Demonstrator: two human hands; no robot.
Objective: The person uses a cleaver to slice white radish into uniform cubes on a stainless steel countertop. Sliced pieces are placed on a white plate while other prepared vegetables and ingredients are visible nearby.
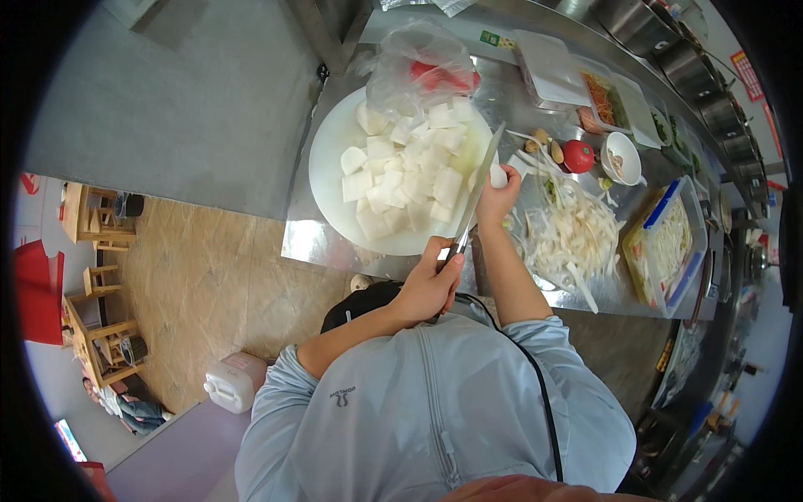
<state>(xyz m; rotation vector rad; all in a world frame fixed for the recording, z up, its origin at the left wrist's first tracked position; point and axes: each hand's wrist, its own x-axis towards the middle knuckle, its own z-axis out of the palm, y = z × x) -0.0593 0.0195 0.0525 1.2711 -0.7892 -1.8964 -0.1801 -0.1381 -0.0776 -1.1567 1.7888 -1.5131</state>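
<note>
My left hand (430, 279) grips the dark handle of a kitchen knife (482, 179). Its long blade slants up and away along the right side of a round white cutting board (329, 182). My right hand (499, 197), just right of the blade, has its fingers around a white piece of vegetable (498, 176), which looks like radish. Many flat white slices (401, 182) of a similar vegetable lie heaped on the board. A clear plastic bag (401, 47) with something red inside rests over the board's far edge.
Right of my right forearm lies a pile of pale peelings (571, 232). Beyond it are a tomato (578, 156) and a white bowl (621, 159). A blue-clipped plastic box (666, 245) stands at right. Lidded containers (552, 69) line the back. A jerrycan (235, 381) stands at lower left.
</note>
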